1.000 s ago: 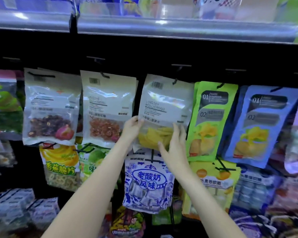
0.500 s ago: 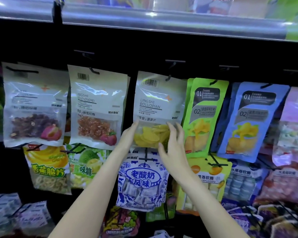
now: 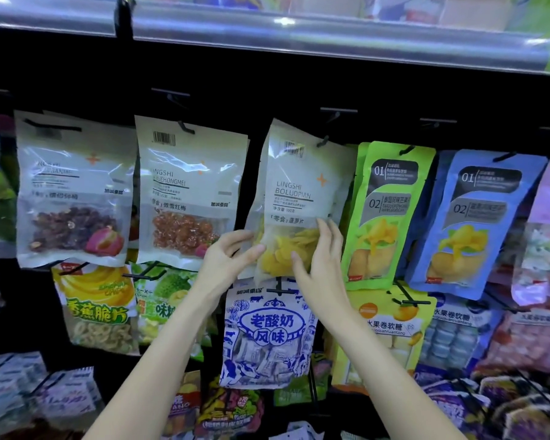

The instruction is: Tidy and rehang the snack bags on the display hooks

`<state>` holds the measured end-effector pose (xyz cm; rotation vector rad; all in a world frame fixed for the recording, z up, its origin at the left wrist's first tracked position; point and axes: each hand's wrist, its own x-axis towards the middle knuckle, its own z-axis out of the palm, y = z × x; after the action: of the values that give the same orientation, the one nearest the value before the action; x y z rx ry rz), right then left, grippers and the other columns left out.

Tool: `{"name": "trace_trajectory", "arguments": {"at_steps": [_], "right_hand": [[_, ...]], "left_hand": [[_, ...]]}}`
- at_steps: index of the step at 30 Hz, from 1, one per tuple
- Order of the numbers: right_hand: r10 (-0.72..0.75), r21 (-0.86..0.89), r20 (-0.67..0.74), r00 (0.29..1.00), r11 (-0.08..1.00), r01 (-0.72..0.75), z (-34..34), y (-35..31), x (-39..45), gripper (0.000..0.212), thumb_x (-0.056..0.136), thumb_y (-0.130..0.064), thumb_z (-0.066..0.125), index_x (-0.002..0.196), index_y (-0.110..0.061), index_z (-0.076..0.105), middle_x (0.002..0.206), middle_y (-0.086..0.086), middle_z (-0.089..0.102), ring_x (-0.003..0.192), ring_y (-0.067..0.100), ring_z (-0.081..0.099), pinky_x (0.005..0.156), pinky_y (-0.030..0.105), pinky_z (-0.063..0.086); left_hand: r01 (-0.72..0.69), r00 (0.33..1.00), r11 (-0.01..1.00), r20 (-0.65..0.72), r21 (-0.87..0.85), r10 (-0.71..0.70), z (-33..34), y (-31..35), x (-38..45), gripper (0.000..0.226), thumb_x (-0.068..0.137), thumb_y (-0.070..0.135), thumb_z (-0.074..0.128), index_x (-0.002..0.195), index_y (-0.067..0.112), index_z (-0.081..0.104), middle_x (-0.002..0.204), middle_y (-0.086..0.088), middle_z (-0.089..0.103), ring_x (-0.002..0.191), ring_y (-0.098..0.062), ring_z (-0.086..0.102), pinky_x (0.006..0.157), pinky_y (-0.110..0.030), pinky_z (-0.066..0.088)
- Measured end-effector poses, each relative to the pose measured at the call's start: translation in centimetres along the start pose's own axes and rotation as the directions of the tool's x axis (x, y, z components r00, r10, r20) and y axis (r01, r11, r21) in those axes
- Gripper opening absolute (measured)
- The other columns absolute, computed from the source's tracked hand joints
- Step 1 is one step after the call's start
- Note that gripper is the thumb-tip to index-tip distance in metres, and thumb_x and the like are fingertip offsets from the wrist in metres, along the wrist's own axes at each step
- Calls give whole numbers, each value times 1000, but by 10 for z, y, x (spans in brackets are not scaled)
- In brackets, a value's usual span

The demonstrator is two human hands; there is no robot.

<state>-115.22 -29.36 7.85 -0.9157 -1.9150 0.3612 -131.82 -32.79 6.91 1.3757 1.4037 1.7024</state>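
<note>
A clear-and-white pineapple-slice bag [image 3: 294, 185] hangs tilted on a black hook [image 3: 323, 141] in the middle of the top row, with more bags of the same kind behind it. My left hand [image 3: 226, 258] pinches the bag's lower left edge between thumb and fingers. My right hand [image 3: 319, 262] holds the lower right part, fingers spread over the yellow slices. Both forearms reach up from below.
Bags of dark dried fruit [image 3: 73, 188] and red plums [image 3: 188, 192] hang to the left, green [image 3: 385, 214] and blue [image 3: 470, 223] mango bags to the right. A blue-and-white yogurt-candy bag [image 3: 267, 335] hangs below. A metal shelf edge [image 3: 299, 36] runs overhead.
The pineapple bag has swung, its bottom pulled leftward so it hangs more tilted. My left hand shifted from flat against the bag to pinching its edge. The camera moved closer.
</note>
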Motion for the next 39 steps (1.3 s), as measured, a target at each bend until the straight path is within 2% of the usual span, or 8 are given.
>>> {"name": "trace_trajectory", "arguments": {"at_steps": [9, 13, 17, 20, 27, 30, 35, 39], "right_hand": [[268, 87, -118, 956, 962, -259, 7, -1, 22, 77, 95, -29, 48, 148, -10, -4, 155, 12, 3, 142, 28, 8, 115, 38, 11], [277, 1, -100, 956, 960, -278, 13, -2, 18, 74, 96, -27, 46, 148, -14, -5, 156, 12, -10, 142, 31, -1, 115, 42, 6], [244, -3, -94, 965, 970, -245, 16, 2, 14, 74, 96, -24, 46, 149, -15, -5, 155, 12, -16, 143, 29, -6, 115, 40, 3], [237, 12, -104, 966, 971, -238, 18, 2, 14, 73, 95, -23, 47, 149, -15, -3, 155, 12, -13, 142, 29, -4, 116, 42, 7], [237, 19, -80, 968, 971, -236, 19, 1, 8, 72, 95, -20, 46, 149, -14, -1, 155, 14, -12, 142, 27, -3, 114, 37, 6], [225, 33, -56, 973, 974, -223, 21, 0, 5, 72, 95, -18, 46, 149, -14, -1, 154, 13, -15, 143, 26, -6, 115, 38, 5], [204, 32, -37, 978, 979, -203, 21, -4, 0, 70, 95, -16, 46, 149, -12, 2, 155, 14, -14, 143, 26, -7, 115, 38, 4], [193, 28, -26, 981, 981, -193, 19, -7, -4, 69, 96, -17, 46, 149, -13, 2, 155, 12, -14, 143, 25, -7, 115, 38, 5]], "left_hand": [[-19, 998, 954, -52, 299, 36, 22, 1, 28, 62, 89, 44, 54, 132, 1, 46, 135, -10, 49, 121, -20, 50, 99, -31, 40], [60, 998, 970, -22, 237, -57, 28, 2, 36, 100, 70, 82, 40, 133, 4, 47, 134, -13, 52, 123, -26, 50, 105, -46, 39], [135, 990, 984, 15, 114, -138, 34, 3, 40, 58, 97, 41, 42, 144, 7, 33, 146, -9, 39, 134, -22, 37, 101, -28, 30], [184, 982, 981, 39, 62, -187, 31, -4, 40, 71, 90, 52, 46, 145, 9, 32, 148, -8, 37, 133, -22, 38, 101, -30, 33], [180, 982, 983, 52, 29, -182, 27, -20, 36, 44, 96, 42, 41, 124, 10, 53, 116, 1, 62, 103, -9, 59, 78, -17, 44], [163, 986, 986, -31, 18, -162, 29, -19, 32, 46, 99, 40, 37, 130, 8, 49, 124, -1, 57, 114, -15, 53, 93, -26, 42], [49, 991, 993, -131, 107, -35, 31, -23, 23, 30, 102, 26, 35, 100, 10, 60, 87, 7, 63, 73, 6, 57, 63, -7, 42], [-21, 980, 973, -186, 230, 65, 28, -27, 19, 30, 99, 26, 44, 88, 5, 63, 76, 1, 63, 71, -11, 58, 66, -24, 43]]}}
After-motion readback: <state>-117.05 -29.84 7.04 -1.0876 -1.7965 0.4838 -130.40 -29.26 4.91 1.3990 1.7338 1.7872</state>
